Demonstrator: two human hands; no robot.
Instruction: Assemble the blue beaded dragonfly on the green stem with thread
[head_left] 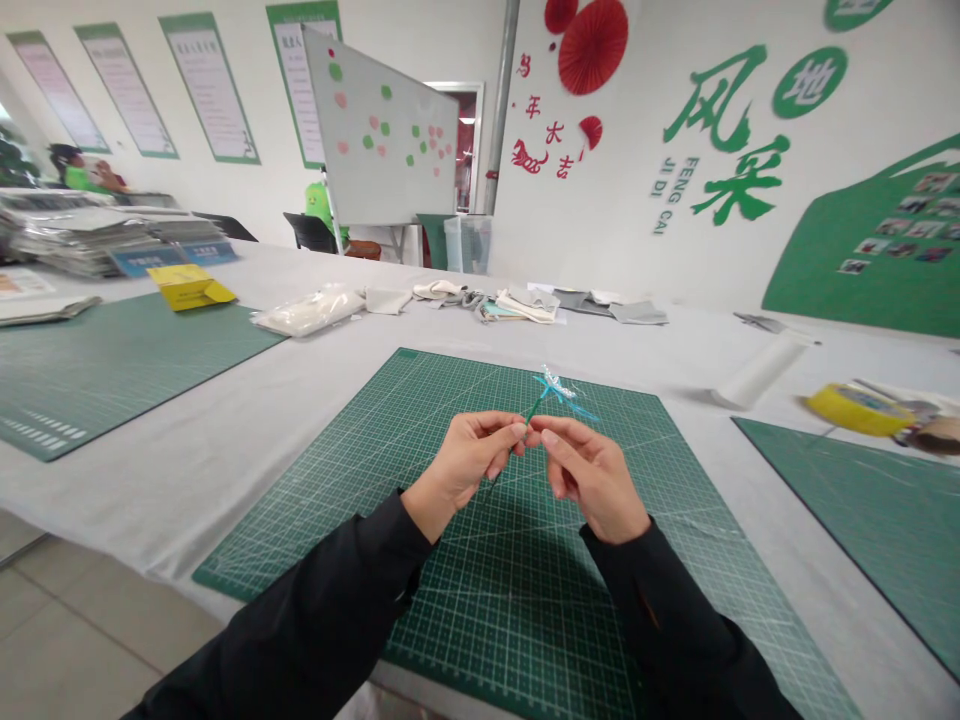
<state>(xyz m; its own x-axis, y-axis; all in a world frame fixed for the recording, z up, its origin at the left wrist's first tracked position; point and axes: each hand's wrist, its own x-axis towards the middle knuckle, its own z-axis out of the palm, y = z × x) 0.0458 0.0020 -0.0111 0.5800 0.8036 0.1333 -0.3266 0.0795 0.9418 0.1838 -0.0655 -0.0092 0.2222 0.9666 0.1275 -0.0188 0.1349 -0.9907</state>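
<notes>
My left hand [474, 458] pinches the green stem of a small flower-like piece [553, 388] above the green cutting mat [420, 400]. The piece has blue strands and a white, beaded-looking top that leans to the right. Its thin dark stem end slants down below my left fingers. My right hand [589, 470] is closed beside the stem, its fingertips touching or nearly touching my left fingertips. Whatever the right fingertips hold is too small to make out.
Another cutting mat lies on each side. A yellow box [189, 287], a plastic-wrapped bundle [311, 310] and fabric pieces [525, 304] lie beyond. Yellow tape [859, 409] and a white roll [763, 370] are at the right. A whiteboard [382, 140] stands behind; a person sits far left.
</notes>
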